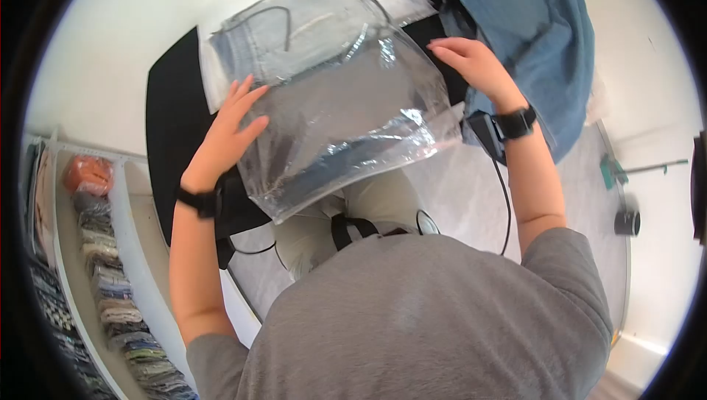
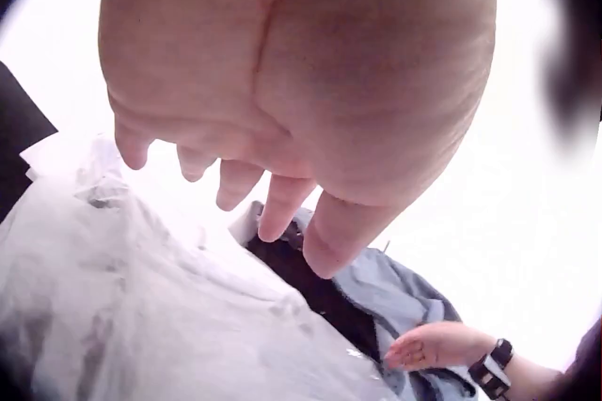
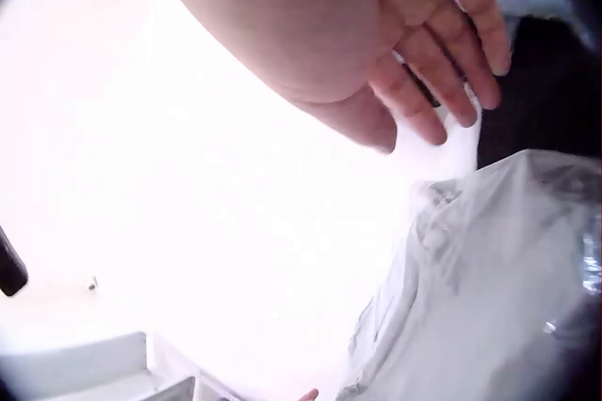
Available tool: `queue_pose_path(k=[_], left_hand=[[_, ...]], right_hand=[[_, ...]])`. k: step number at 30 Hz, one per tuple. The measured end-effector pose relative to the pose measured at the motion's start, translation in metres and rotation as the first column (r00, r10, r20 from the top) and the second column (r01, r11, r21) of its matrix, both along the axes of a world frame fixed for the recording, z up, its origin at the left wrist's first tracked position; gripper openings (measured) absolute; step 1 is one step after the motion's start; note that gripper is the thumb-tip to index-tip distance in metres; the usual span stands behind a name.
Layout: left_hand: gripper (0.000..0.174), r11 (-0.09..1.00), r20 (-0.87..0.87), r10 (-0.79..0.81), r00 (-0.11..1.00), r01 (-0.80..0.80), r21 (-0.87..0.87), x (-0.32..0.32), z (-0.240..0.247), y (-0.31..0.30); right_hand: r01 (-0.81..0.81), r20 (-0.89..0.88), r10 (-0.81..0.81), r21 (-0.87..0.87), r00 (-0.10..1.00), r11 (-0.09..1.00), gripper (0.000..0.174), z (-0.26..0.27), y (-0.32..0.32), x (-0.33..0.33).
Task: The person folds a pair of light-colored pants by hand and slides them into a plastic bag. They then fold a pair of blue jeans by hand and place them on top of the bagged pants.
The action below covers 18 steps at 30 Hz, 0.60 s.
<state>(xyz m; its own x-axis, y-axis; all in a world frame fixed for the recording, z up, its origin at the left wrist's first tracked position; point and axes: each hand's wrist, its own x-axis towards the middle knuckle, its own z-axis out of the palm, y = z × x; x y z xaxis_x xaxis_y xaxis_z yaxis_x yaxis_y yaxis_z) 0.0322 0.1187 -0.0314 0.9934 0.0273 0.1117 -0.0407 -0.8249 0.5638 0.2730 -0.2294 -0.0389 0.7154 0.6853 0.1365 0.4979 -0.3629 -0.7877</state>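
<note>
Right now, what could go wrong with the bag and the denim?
The clear bag reaches over the lap and neither the left hand nor the right hand grips it, so it might slide. The denim hanging beside the black table could slip down. The dangling cable may snag.

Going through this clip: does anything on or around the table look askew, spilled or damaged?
Mildly untidy only: the blue denim lies bunched at the right of the black table, draping past its edge. The clear bag is wrinkled, its folded garment filling only the far part. No spill or damage is visible.
</note>
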Motion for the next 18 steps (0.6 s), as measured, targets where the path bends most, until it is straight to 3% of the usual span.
queue_pose_path(k=[1,3,4,8,10,12,14,16,18], left_hand=[[0.048,1.000,-0.008,-0.025,1.000,0.024,-0.010,-0.012,0.008,-0.015],[0.047,0.999,0.015,-0.031,0.999,0.031,-0.028,-0.029,0.021,-0.041],[0.047,0.998,0.013,-0.045,0.999,0.045,-0.033,-0.034,0.023,-0.048],[0.041,0.999,0.022,-0.007,1.000,0.008,-0.038,-0.041,0.020,-0.068],[0.038,1.000,0.052,0.027,0.998,-0.028,0.005,-0.048,0.017,-0.072],[0.019,0.954,0.037,0.264,0.964,-0.255,-0.158,-0.062,0.014,-0.069],[0.014,0.908,-0.065,0.368,0.928,-0.374,-0.191,-0.088,0.001,-0.054],[0.021,0.822,-0.181,0.486,0.855,-0.518,-0.239,-0.115,-0.015,-0.047],[0.022,0.777,-0.328,0.487,0.809,-0.573,-0.259,-0.141,-0.039,-0.042]], right_hand=[[0.131,-0.044,-0.131,-0.001,0.990,0.991,0.033,-0.008,-0.023,-0.008],[0.243,-0.212,-0.244,-0.032,0.946,0.970,0.032,-0.037,-0.058,-0.025],[0.285,-0.199,-0.283,-0.018,0.938,0.958,0.028,-0.057,-0.067,-0.035],[0.259,-0.241,-0.248,0.011,0.938,0.966,0.029,-0.105,-0.082,-0.074],[0.267,-0.490,-0.209,0.051,0.846,0.962,0.026,-0.116,-0.087,-0.085],[0.349,-0.567,-0.255,0.061,0.783,0.935,0.023,-0.115,-0.099,-0.087],[0.403,-0.550,-0.342,-0.012,0.762,0.915,0.022,-0.111,-0.104,-0.087],[0.386,-0.540,-0.344,-0.037,0.769,0.922,0.023,-0.109,-0.095,-0.088],[0.537,-0.063,-0.540,-0.062,0.839,0.841,0.026,-0.100,-0.082,-0.092]])
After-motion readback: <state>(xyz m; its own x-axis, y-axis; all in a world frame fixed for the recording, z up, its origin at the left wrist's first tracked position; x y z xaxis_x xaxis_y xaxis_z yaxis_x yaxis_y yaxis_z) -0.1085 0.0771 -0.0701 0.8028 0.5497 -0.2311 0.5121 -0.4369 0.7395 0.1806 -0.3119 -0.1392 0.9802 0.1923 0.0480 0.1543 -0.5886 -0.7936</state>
